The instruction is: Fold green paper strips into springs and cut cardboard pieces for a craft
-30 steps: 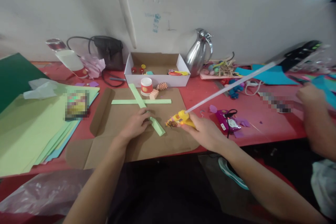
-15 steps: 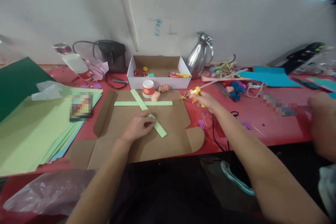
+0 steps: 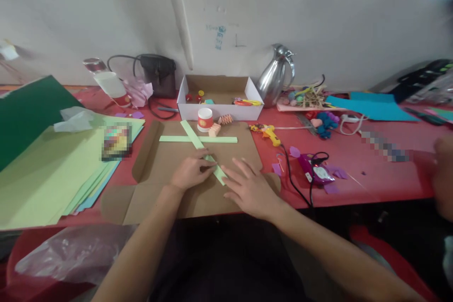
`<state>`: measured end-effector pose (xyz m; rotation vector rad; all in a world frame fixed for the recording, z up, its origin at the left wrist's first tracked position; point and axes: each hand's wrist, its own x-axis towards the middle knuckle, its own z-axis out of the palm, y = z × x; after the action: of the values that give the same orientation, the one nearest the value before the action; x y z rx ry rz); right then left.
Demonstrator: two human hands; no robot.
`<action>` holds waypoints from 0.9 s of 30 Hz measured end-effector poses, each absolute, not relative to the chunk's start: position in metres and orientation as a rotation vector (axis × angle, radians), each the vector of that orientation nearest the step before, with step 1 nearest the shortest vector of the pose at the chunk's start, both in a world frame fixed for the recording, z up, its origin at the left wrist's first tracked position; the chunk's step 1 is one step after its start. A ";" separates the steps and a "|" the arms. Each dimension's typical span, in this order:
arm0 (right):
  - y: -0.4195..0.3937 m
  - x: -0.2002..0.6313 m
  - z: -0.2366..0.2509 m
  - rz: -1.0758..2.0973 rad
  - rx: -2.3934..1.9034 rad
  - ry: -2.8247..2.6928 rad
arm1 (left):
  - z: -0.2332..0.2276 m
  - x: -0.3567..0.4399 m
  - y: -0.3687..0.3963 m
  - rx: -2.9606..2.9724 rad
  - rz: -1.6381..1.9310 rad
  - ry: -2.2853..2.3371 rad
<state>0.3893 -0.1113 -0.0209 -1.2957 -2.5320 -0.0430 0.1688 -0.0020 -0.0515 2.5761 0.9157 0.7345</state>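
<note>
Two pale green paper strips lie crossed on an unfolded cardboard box. The diagonal strip passes over the horizontal strip. My left hand has its thumb and fingers closed on the middle of the diagonal strip. My right hand is open, fingers spread, its fingertips at the lower end of that strip. A yellow glue gun with a clear glue stick lies on the red table, right of the cardboard. A paper cup and folded orange paper pieces stand behind the strips.
A white box and steel jug stand at the back. Coloured paper sheets lie at left. A black cord runs past a purple packet at right. Another person's hand is blurred at the far right.
My right hand has let go of the glue gun, leaving it on the table, and moved left to the strip. My left hand stays on the strip. The view has shifted slightly.
</note>
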 end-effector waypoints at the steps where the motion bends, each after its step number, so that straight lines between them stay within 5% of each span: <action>1: -0.121 0.387 -0.025 -0.051 -1.327 -2.518 | -0.052 0.169 -0.002 2.575 0.730 0.926; 14: -0.119 0.380 -0.025 -0.082 -1.486 -2.456 | -0.054 0.166 -0.004 2.445 0.743 1.024; 21: -0.119 0.372 -0.024 -0.025 -1.510 -2.381 | -0.048 0.183 0.001 1.992 0.931 2.070; 27: -0.121 0.370 -0.030 -0.022 -1.522 -2.353 | -0.039 0.201 0.007 1.683 0.801 2.071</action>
<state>0.3697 -0.1205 -0.0301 -1.5216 -2.3529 -0.0220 0.2015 0.0068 -0.0392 1.6827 2.0713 0.8014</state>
